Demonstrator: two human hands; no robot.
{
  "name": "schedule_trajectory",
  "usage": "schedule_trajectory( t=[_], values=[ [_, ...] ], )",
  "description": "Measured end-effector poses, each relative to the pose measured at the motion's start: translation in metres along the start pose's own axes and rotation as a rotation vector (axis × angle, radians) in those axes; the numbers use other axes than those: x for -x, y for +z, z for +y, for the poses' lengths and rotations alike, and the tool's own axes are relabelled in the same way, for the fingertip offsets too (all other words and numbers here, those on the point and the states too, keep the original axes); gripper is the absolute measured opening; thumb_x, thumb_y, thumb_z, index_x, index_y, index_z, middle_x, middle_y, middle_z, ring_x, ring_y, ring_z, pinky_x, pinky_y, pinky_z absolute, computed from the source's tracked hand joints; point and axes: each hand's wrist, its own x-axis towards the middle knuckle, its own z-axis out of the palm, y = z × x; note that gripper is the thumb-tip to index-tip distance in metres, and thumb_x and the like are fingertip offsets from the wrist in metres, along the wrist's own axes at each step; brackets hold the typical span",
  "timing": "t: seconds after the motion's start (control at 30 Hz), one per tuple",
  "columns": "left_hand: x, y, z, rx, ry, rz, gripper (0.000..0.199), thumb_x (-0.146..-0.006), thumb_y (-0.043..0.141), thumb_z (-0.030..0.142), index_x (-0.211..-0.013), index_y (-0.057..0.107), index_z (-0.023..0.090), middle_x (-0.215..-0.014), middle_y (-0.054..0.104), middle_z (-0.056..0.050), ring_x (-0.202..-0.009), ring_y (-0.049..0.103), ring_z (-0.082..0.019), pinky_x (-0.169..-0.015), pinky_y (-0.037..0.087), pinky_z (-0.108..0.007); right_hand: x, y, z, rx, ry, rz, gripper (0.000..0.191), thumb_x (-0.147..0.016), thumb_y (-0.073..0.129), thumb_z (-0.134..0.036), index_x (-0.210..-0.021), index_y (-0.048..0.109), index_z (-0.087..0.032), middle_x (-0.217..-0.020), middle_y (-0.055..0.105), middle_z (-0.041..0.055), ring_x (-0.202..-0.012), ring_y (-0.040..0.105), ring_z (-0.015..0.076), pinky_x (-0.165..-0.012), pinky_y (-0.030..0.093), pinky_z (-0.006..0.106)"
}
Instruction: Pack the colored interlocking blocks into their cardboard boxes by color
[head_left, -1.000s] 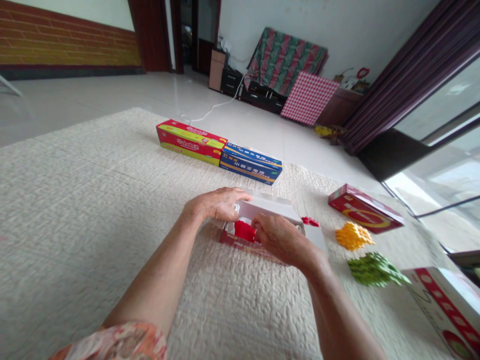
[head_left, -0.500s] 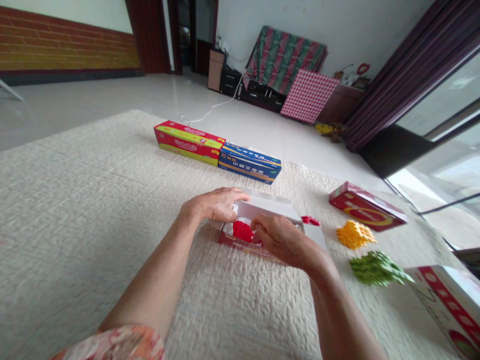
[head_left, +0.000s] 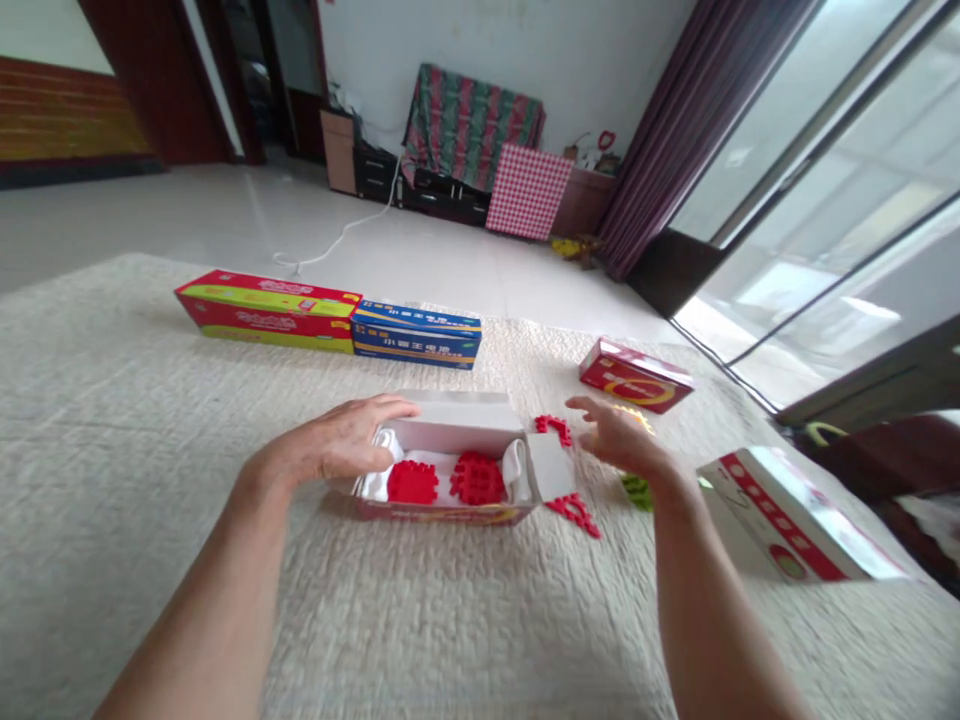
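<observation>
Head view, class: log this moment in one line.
left hand: at open box, left end; right hand: beyond its right flap; inside: two red pieces

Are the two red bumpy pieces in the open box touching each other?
Apart. The head view shows white between the left red piece and the right red piece inside the open box.

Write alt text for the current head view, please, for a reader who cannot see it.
A person's left hand is at the left end of an open box holding two red pieces; the right hand is beyond its right end, near loose red pieces. Behind, a red-and-yellow box and a blue box lie end to end.
</observation>
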Motion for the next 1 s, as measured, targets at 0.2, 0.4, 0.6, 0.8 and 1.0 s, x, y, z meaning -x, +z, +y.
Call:
schedule_trajectory(
  t=[0.2, 0.4, 0.6, 0.8, 1.0],
  values=[
    [-0.001, 0.003, -0.005, -0.025, 0.013, 0.011, 0.071, -0.067, 0.050, 0.019, -0.138, 0.051, 0.021, -0.149, 0.048, -0.004, -0.137, 0.044, -0.021, -0.116, 0.032, -0.033, -0.003, 0.032, -0.003, 0.034, -0.076, -0.017, 0.046, -0.071, 0.059, -0.011, -0.118, 0.061, -0.016, -0.109, 0.070, 0.0132, -0.095, 0.065, 0.0218, -0.081, 0.049, 0.033],
    [-0.001, 0.002, -0.002, -0.042, -0.006, -0.006, 0.071, -0.067, 0.050, 0.019, -0.138, 0.050, 0.020, -0.149, 0.048, -0.004, -0.137, 0.044, -0.021, -0.116, 0.031, -0.034, 0.001, 0.029, -0.001, 0.033, -0.040, 0.009, 0.031, -0.079, 0.058, -0.020, -0.109, 0.064, -0.014, -0.093, 0.072, 0.0111, -0.081, 0.065, 0.0206, -0.073, 0.047, 0.031],
    [-0.001, 0.001, -0.002, -0.022, 0.010, -0.004, 0.070, -0.068, 0.051, 0.019, -0.138, 0.051, 0.023, -0.149, 0.047, -0.004, -0.136, 0.044, -0.022, -0.116, 0.031, -0.035, 0.015, -0.006, -0.023, -0.076, -0.047, 0.268, 0.044, -0.079, 0.064, -0.031, -0.121, 0.061, -0.015, -0.103, 0.071, 0.0126, -0.076, 0.066, 0.0216, -0.069, 0.050, 0.035],
    [0.000, 0.001, -0.002, -0.007, 0.004, -0.012, 0.070, -0.068, 0.052, 0.020, -0.138, 0.050, 0.021, -0.150, 0.046, -0.006, -0.136, 0.044, -0.021, -0.115, 0.031, -0.034, 0.039, -0.014, -0.111, -0.279, -0.392, 0.084, 0.041, -0.082, 0.062, -0.027, -0.123, 0.060, -0.023, -0.115, 0.070, 0.0052, -0.096, 0.066, 0.0185, -0.082, 0.051, 0.031],
    [0.000, -0.001, 0.001, -0.004, 0.000, -0.014, 0.069, -0.068, 0.052, 0.019, -0.137, 0.051, 0.022, -0.149, 0.047, -0.005, -0.136, 0.044, -0.020, -0.114, 0.032, -0.033, 0.038, 0.007, -0.131, -0.241, -0.476, -0.135, 0.040, -0.080, 0.066, -0.026, -0.120, 0.063, -0.020, -0.106, 0.072, 0.0048, -0.087, 0.066, 0.0165, -0.077, 0.051, 0.029]
  ],
)
